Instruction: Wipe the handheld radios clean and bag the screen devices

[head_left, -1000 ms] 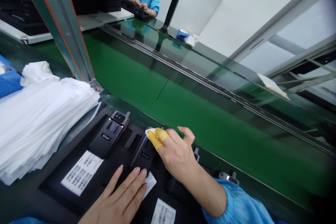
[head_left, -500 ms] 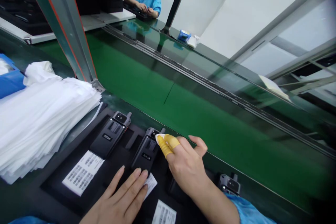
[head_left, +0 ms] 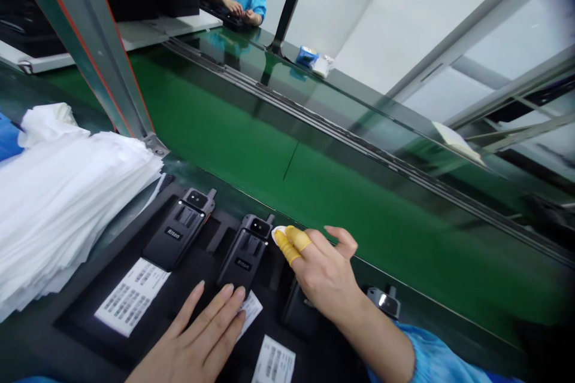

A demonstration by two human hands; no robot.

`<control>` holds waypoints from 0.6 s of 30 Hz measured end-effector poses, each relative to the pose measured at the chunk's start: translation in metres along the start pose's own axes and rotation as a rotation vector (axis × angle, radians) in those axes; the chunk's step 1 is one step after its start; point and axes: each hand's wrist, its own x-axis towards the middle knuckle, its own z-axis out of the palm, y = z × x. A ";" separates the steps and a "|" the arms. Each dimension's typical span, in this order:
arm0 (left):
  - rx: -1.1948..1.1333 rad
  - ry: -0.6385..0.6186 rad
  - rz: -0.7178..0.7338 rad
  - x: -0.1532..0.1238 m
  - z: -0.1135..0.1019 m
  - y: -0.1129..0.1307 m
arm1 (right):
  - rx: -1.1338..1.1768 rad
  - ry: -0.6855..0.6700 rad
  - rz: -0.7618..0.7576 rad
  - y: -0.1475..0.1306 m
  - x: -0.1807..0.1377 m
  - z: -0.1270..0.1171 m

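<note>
Twelve o'clock is open to you: the green belt (head_left: 314, 191) lies bare from the black tray (head_left: 188, 278) out to the metal rails (head_left: 359, 137). At ten o'clock a slanted metal post (head_left: 90, 42) lands on the bench edge. The stack of white sheets (head_left: 58, 203) fills nine o'clock, right up to the tray's corner. Only narrow gaps part the handsets (head_left: 179, 236); your left grip (head_left: 202, 341) lies flat at six o'clock, and your right grip (head_left: 323, 275), pinching a white wipe (head_left: 278, 231), covers four o'clock.

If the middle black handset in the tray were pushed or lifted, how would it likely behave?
Probably stiff: the middle handset is a hard-looking, boxy black shell. Unlikely to roll, since it lies flat in a recess of the tray. A sideways push would likely be stopped by that recess.
</note>
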 end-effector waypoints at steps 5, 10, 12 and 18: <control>-0.007 0.024 0.000 -0.001 0.001 0.002 | -0.024 0.058 0.033 -0.003 0.008 -0.004; 0.116 0.130 0.041 0.000 0.005 -0.002 | 0.014 0.034 -0.070 -0.023 0.024 0.012; 0.124 0.150 0.056 0.002 0.006 -0.003 | -0.017 0.048 -0.054 -0.025 0.029 0.019; 0.120 0.141 0.052 0.004 0.005 -0.002 | -0.019 -0.004 0.057 -0.021 0.037 0.019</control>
